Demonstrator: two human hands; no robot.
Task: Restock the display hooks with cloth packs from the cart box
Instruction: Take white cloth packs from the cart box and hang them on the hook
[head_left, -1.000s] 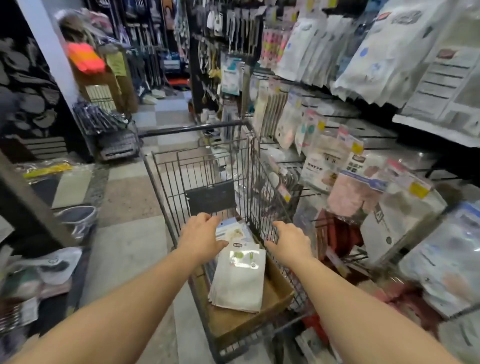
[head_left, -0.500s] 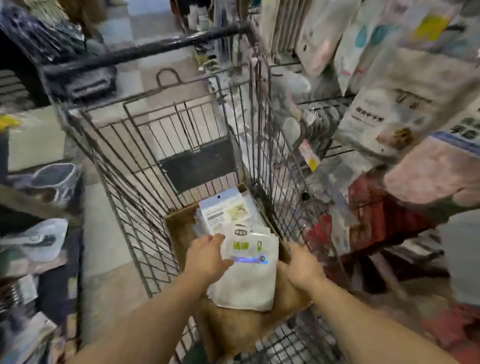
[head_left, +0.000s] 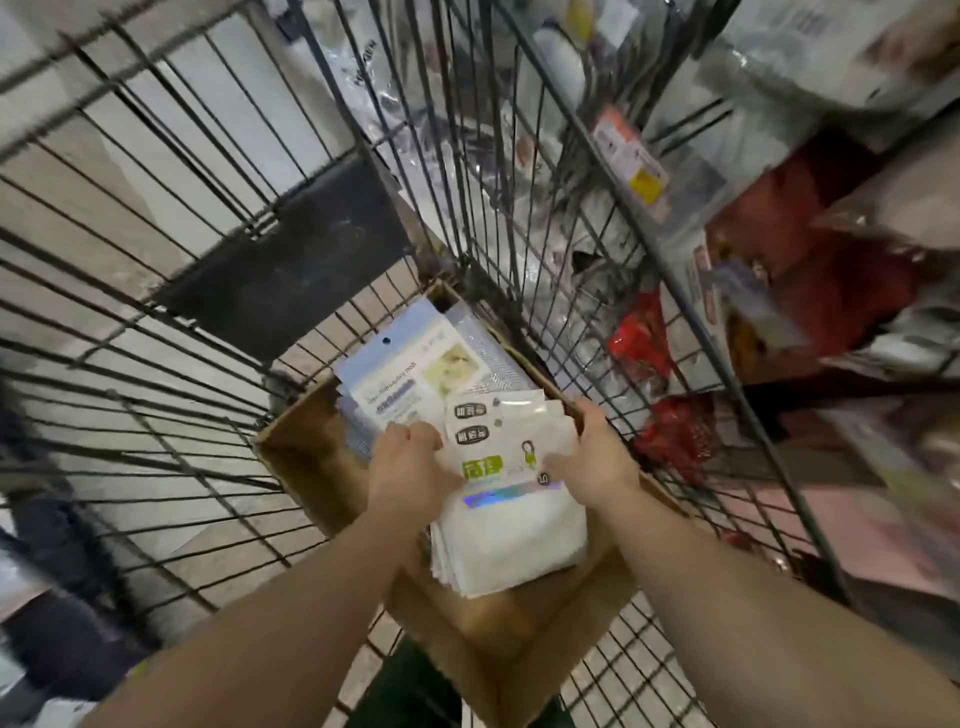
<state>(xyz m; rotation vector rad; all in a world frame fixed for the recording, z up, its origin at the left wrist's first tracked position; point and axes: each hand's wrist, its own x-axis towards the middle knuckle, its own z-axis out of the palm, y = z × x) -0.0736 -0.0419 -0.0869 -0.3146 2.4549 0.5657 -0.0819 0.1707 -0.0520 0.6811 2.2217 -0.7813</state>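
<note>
A brown cardboard box (head_left: 509, 634) lies in the bottom of a wire shopping cart (head_left: 171, 291). In the box sits a stack of white cloth packs (head_left: 511, 530) with green labels and a shiny strip. Behind them are blue-and-white packs (head_left: 410, 371). My left hand (head_left: 410, 467) grips the left edge of the white stack, fingers curled onto its top. My right hand (head_left: 592, 457) holds the right edge, thumb on the top pack. Both forearms reach down into the cart.
The cart's wire walls rise close around both arms, with a dark panel (head_left: 291, 280) on the far wall. To the right, beyond the wires, hang packaged goods (head_left: 769, 270) on display racks. Tiled floor (head_left: 156, 171) shows through the left side.
The view has dropped closer into the cart. Both hands have moved in from beside the stack and closed on the two edges of the white cloth packs.
</note>
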